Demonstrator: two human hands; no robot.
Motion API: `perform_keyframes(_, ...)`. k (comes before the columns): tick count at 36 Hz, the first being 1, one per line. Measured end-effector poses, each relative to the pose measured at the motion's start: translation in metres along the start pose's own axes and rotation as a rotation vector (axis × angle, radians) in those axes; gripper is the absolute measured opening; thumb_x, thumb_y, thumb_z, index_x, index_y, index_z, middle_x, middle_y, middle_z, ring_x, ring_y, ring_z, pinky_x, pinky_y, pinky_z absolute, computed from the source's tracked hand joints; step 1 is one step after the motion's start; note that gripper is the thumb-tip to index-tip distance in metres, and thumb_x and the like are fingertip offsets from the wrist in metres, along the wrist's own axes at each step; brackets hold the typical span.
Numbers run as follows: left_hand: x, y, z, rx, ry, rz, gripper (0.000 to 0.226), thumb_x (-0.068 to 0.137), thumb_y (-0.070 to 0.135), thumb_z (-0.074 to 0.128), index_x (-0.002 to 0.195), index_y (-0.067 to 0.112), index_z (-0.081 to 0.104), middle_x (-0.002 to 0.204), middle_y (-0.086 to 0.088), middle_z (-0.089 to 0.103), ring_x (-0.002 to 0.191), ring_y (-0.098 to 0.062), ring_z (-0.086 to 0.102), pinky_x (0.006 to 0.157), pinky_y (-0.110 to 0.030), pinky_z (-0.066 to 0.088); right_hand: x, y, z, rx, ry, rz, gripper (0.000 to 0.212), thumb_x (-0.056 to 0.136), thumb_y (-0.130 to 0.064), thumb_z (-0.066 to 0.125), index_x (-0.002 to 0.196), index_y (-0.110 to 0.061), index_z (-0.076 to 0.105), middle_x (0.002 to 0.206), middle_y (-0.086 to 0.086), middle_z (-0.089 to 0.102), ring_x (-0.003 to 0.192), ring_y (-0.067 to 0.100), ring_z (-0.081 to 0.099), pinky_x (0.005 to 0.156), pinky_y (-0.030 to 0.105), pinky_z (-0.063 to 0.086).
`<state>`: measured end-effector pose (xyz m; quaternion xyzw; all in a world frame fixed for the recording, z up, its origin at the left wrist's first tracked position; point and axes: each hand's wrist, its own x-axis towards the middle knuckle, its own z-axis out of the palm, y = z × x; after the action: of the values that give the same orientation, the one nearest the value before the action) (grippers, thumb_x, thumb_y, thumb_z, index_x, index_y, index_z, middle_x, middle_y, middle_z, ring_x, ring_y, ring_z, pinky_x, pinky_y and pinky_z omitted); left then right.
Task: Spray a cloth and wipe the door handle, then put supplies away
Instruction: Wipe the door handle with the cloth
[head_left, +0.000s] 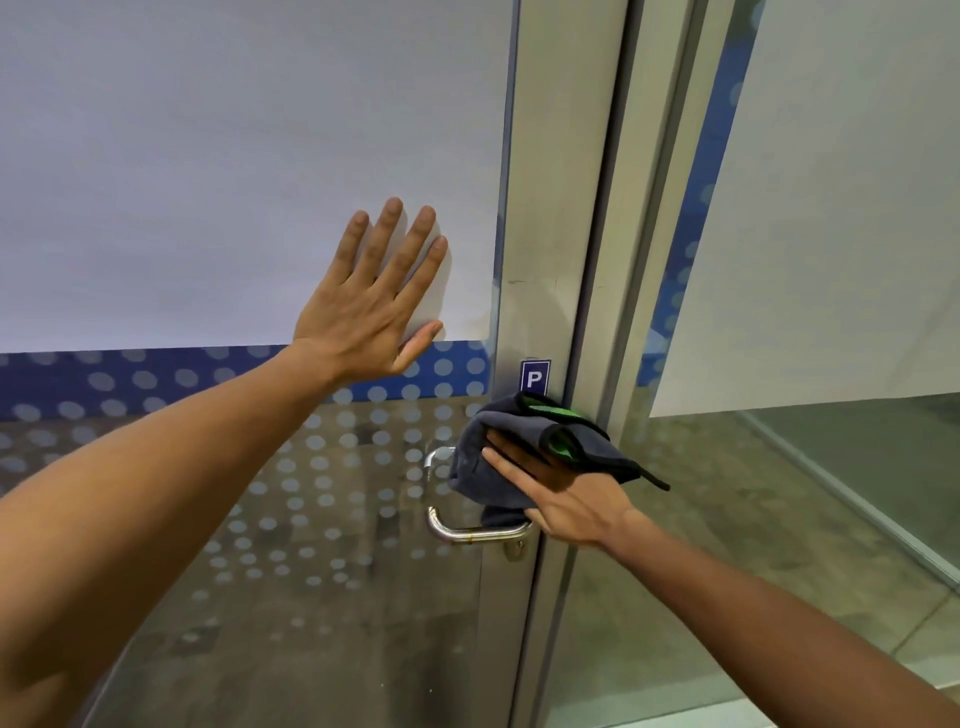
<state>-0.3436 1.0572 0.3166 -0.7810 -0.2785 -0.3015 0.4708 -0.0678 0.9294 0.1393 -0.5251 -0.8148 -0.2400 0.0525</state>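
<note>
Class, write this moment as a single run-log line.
step: wiping | right hand: presses cloth near door handle | left hand: flat on door | spray bottle: unseen

Glass door (291, 519) carries steel handle (470, 532), "P" sticker (535, 376), white sheet (208, 156). Left hand (366, 306) flat on sheet; cloth (483, 467) against handle.

The upper part of the door handle (470, 525) is covered by the cloth (498, 467), and only its lower bar and a curved bit at the left are seen. The fingers (511, 457) of the right hand (566, 493) are partly wrapped by cloth folds. Both forearms are cut off by the picture's lower edge.
</note>
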Motion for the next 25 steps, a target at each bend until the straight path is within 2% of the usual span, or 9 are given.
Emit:
perform_keyframes(3, 0.0, 0.0, 0.0, 0.004, -0.003, -0.001, 0.086, 0.101, 0.062, 0.019, 0.165, 0.008, -0.002, 0.169, -0.016, -0.017, 0.154, -0.037, -0.024, 0.126, -0.053, -0.012, 0.009, 0.013, -0.006, -0.058, 0.037, -0.026, 0.064, 0.103, -0.03, 0.032, 0.162, -0.029, 0.006, 0.168, 0.011, 0.016, 0.148, 0.044, 0.03, 0.116, 0.057, 0.035)
perform_keyframes(8, -0.001, 0.0, 0.0, 0.007, -0.001, 0.0, 0.086, 0.101, 0.062, 0.02, 0.165, 0.008, -0.001, 0.171, -0.017, -0.011, 0.155, -0.037, -0.021, 0.126, -0.053, -0.011, 0.028, 0.022, -0.014, -0.13, 0.22, -0.041, 0.069, 0.102, -0.024, 0.037, 0.162, -0.021, 0.004, 0.168, 0.012, 0.013, 0.152, 0.037, 0.02, 0.119, 0.055, 0.031)
perform_keyframes(10, -0.001, 0.0, 0.0, 0.007, 0.003, -0.001, 0.086, 0.101, 0.062, 0.02, 0.165, 0.008, -0.001, 0.172, -0.018, -0.006, 0.155, -0.037, -0.02, 0.126, -0.053, -0.011, 0.036, 0.022, -0.018, -0.151, 0.261, -0.011, 0.073, 0.1, -0.024, 0.038, 0.161, -0.02, -0.001, 0.168, 0.011, 0.0, 0.152, 0.038, 0.017, 0.12, 0.056, 0.028)
perform_keyframes(13, -0.001, 0.0, 0.001, 0.009, 0.008, -0.001, 0.086, 0.101, 0.062, 0.021, 0.165, 0.008, -0.001, 0.171, -0.017, -0.011, 0.155, -0.037, -0.021, 0.126, -0.053, -0.011, 0.052, 0.025, -0.031, -0.194, 0.347, 0.046, 0.077, 0.099, -0.029, 0.04, 0.16, -0.019, -0.005, 0.168, 0.01, -0.016, 0.153, 0.04, 0.001, 0.121, 0.055, 0.018)
perform_keyframes(15, -0.002, 0.001, 0.001, 0.009, 0.005, -0.003, 0.087, 0.101, 0.062, 0.02, 0.165, 0.009, -0.002, 0.17, -0.016, -0.015, 0.154, -0.037, -0.023, 0.126, -0.052, -0.012, 0.063, 0.029, -0.041, -0.212, 0.414, 0.094, 0.076, 0.1, -0.036, 0.037, 0.161, -0.02, -0.006, 0.168, 0.014, -0.016, 0.153, 0.039, -0.014, 0.123, 0.054, 0.006)
perform_keyframes(17, -0.002, 0.001, 0.002, 0.009, 0.005, -0.003, 0.087, 0.101, 0.063, 0.02, 0.165, 0.009, -0.003, 0.169, -0.016, -0.017, 0.154, -0.037, -0.024, 0.126, -0.052, -0.012, 0.071, 0.031, -0.047, -0.201, 0.463, 0.138, 0.079, 0.098, -0.042, 0.039, 0.161, -0.023, -0.005, 0.167, 0.016, -0.011, 0.154, 0.037, -0.013, 0.123, 0.054, 0.0)
perform_keyframes(19, -0.001, 0.001, 0.002, 0.011, 0.005, -0.004, 0.086, 0.101, 0.063, 0.019, 0.165, 0.009, -0.003, 0.169, -0.016, -0.016, 0.154, -0.037, -0.023, 0.126, -0.052, -0.013, 0.074, 0.029, -0.048, -0.176, 0.492, 0.18, 0.08, 0.096, -0.047, 0.041, 0.161, -0.025, 0.0, 0.165, 0.015, -0.009, 0.153, 0.036, 0.0, 0.121, 0.061, 0.016)
perform_keyframes(21, -0.001, 0.0, 0.002, 0.011, 0.004, -0.006, 0.086, 0.101, 0.063, 0.019, 0.165, 0.009, -0.003, 0.169, -0.016, -0.017, 0.154, -0.037, -0.022, 0.126, -0.052, -0.013, 0.073, 0.025, -0.048, -0.111, 0.517, 0.208, 0.074, 0.097, -0.048, 0.043, 0.159, -0.028, 0.008, 0.164, 0.013, -0.003, 0.147, 0.035, 0.013, 0.11, 0.066, 0.036)
perform_keyframes(25, -0.001, 0.0, 0.002, 0.014, 0.002, -0.007, 0.086, 0.101, 0.063, 0.019, 0.165, 0.009, -0.002, 0.169, -0.015, -0.018, 0.154, -0.037, -0.023, 0.126, -0.052, -0.013, 0.068, 0.016, -0.038, -0.056, 0.539, 0.229, 0.072, 0.092, -0.04, 0.05, 0.152, -0.027, 0.014, 0.157, 0.014, 0.016, 0.138, 0.035, 0.024, 0.101, 0.063, 0.046)
